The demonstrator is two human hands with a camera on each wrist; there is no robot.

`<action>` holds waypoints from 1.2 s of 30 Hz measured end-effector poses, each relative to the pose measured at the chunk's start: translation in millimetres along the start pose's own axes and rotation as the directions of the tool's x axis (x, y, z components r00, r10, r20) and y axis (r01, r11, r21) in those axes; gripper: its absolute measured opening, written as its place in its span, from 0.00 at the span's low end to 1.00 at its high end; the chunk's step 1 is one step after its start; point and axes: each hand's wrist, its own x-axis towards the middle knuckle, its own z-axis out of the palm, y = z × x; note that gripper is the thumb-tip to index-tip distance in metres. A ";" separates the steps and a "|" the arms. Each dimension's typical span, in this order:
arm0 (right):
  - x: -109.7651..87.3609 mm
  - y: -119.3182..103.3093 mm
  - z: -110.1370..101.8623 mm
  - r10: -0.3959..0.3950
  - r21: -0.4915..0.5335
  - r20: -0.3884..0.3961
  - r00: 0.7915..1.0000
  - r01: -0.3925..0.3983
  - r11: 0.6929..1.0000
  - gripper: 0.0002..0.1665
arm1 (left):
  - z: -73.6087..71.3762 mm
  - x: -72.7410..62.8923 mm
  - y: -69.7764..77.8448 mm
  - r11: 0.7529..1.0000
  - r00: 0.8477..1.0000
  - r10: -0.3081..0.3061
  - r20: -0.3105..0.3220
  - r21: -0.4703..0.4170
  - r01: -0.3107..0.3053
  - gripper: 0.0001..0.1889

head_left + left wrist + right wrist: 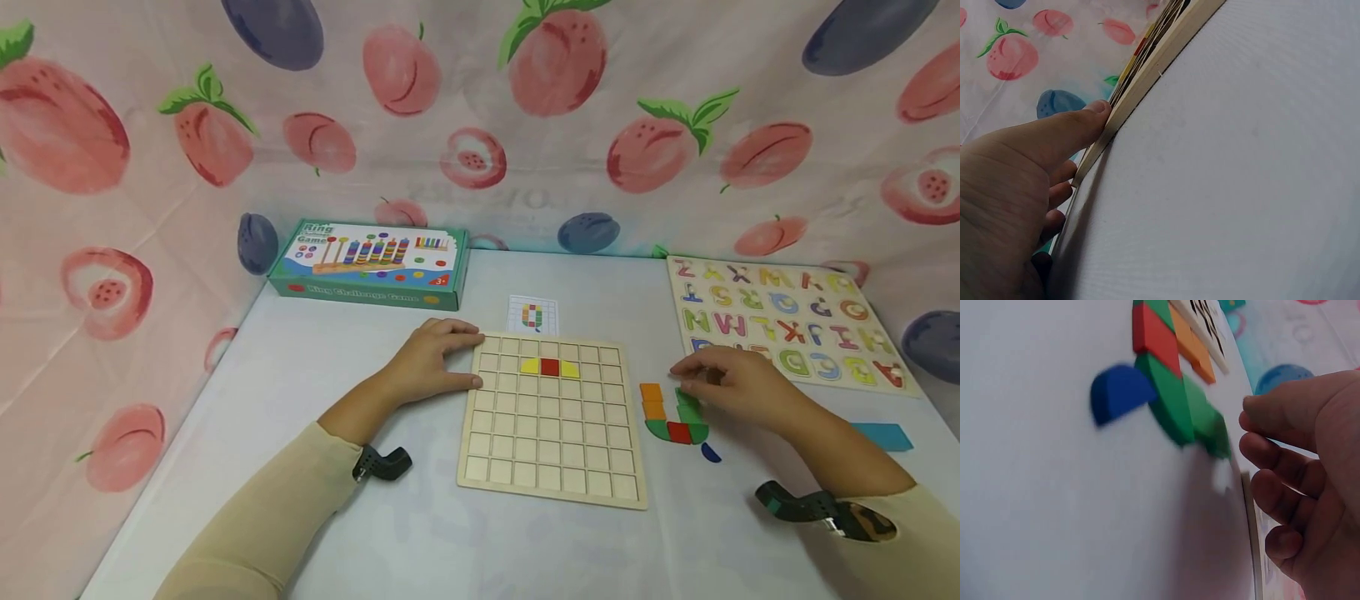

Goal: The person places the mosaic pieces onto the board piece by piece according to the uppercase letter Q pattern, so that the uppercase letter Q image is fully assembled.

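Clock's centred on the gridded board, btw. Going L to R: Ring Challenge Game box is way out at 10 o'clock on the white surface. Closer in at 10, L hand has its thumb and fingers spread apart, tips touching the board's left edge.

Wooden board is mid-surface, lying flat, w/ a red square up near 12 b/w two yellow pcs. Pattern card sits at 12, just past the far edge. Board looks stiff + prob fairly light; I'd hold it by the rim, fingers off the cells.

Loose pcs are at 3: orange squares, green pcs, another red pc, blue half-round. Prob light, hard, maybe a bit slick, not fragile imo. Best grip = thumb + index on opposite side edges.

R hand is b/w 2 and 3, fingers loosely bent by the green ones, nothing visible in them. Letter board at 2, teal pc far out at 3, partly behind the wrist.
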 end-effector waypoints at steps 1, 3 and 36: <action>-2.3 2.7 -0.5 0.001 -0.002 0.004 1.000 -0.001 1.000 0.13 | 0.1 0.0 -0.2 1.000 1.000 0.001 -0.001 0.000 -0.001 0.37; -6.4 7.5 -1.1 -0.005 -0.006 0.012 1.000 0.006 1.000 0.14 | 0.4 -0.1 -0.6 1.000 1.000 0.004 -0.002 0.002 -0.004 0.37; -14.4 10.8 8.1 0.074 0.030 0.011 0.997 -0.074 0.997 0.10 | 0.3 -1.4 2.3 1.000 1.000 -0.019 0.002 -0.018 0.020 0.37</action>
